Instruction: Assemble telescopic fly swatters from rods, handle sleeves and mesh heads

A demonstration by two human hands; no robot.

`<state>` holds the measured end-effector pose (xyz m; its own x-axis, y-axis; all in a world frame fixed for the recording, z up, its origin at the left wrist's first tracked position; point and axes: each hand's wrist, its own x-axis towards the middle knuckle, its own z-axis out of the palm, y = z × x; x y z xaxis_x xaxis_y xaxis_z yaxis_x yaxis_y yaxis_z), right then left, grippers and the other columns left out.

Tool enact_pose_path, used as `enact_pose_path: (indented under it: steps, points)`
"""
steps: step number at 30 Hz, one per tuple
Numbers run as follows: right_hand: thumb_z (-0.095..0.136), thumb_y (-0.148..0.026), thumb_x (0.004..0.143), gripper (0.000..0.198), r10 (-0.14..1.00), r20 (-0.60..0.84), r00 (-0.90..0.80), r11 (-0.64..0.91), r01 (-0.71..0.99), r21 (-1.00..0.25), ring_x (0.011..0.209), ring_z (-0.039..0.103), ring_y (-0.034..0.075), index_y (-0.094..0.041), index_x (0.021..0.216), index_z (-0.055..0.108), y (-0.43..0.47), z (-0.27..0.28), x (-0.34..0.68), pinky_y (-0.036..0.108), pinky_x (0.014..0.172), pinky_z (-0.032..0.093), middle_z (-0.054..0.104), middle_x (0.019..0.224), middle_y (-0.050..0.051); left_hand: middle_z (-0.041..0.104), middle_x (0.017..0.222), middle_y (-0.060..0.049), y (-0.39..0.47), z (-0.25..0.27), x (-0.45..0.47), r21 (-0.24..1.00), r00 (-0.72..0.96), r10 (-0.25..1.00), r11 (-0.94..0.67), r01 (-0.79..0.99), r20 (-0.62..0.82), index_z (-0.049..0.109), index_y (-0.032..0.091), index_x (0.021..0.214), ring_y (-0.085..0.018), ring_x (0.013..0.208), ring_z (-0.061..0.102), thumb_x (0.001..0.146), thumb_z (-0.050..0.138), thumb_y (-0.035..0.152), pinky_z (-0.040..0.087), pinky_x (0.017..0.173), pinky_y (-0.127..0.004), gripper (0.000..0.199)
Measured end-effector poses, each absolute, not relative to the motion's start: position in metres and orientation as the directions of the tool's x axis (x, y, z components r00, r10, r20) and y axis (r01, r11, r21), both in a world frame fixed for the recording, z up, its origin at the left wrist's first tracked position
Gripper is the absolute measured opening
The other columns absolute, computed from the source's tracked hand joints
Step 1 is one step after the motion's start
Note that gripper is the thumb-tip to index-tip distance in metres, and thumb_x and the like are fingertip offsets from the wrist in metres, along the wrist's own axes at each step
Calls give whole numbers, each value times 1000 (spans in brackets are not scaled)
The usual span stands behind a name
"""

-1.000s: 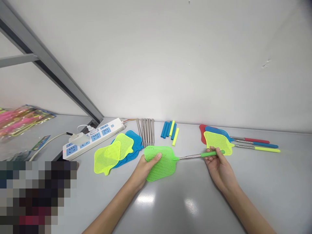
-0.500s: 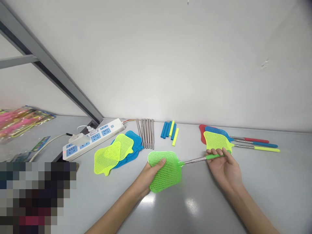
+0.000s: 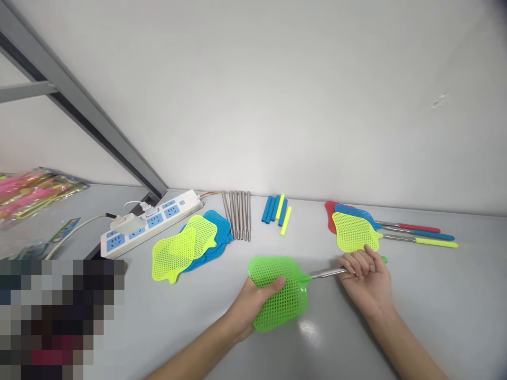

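Note:
Between my hands is a green fly swatter [image 3: 279, 306] with a metal rod and a green handle sleeve. My left hand [image 3: 253, 306] grips its perforated head, thumb on top and fingers hidden underneath. The fingers of my right hand [image 3: 366, 277] are wrapped round the green handle, whose end pokes out past them. Just behind my right hand lie complete swatters: a yellow one [image 3: 354, 232], a blue one [image 3: 352, 212] and a red one [image 3: 329, 216]. Left of my left hand are loose yellow heads [image 3: 173, 256] overlapping blue heads [image 3: 217, 232].
Several metal rods [image 3: 241, 216] lie side by side near the wall. Beside them are blue and yellow handle sleeves [image 3: 273, 208]. A white power strip [image 3: 158, 224] with plugs and cables sits at the left, near packaged items [image 3: 35, 190] and a grey metal frame [image 3: 87, 111].
Both hands have brought the green swatter slightly nearer and to the right. My right fingers have closed further round the handle, covering more of it.

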<state>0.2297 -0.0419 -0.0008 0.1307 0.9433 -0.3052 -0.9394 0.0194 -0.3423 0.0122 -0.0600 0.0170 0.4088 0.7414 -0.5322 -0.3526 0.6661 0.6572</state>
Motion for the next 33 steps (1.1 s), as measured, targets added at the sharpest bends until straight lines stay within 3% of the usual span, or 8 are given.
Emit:
enact_pose_path:
  steps: [11, 17, 33]
  points:
    - [47, -18, 75, 37, 939, -326, 109, 18, -963, -269, 38, 23, 7, -18, 50, 20, -44, -2, 224, 19, 39, 32, 18, 41, -7, 57, 106, -12, -63, 15, 14, 661, 364, 754, 655, -366, -546, 54, 14, 100, -24, 93, 56, 69, 60, 28, 44, 80, -38, 34]
    - [49, -17, 74, 38, 937, -309, 162, 35, -925, -378, 37, 23, 6, -18, 50, 19, -45, -2, 223, 19, 39, 32, 18, 41, -8, 58, 104, -13, -62, 17, 15, 648, 371, 741, 671, -360, -560, 56, 14, 98, -25, 92, 56, 67, 62, 30, 45, 79, -38, 35]
    - [47, -17, 73, 38, 919, -334, 211, 94, -938, -333, 36, 15, 8, -18, 49, 18, -51, -5, 220, 21, 35, 27, 13, 41, -7, 60, 100, -13, -61, 15, 14, 609, 339, 701, 713, -349, -627, 57, 15, 95, -25, 88, 58, 62, 66, 31, 46, 76, -40, 37]
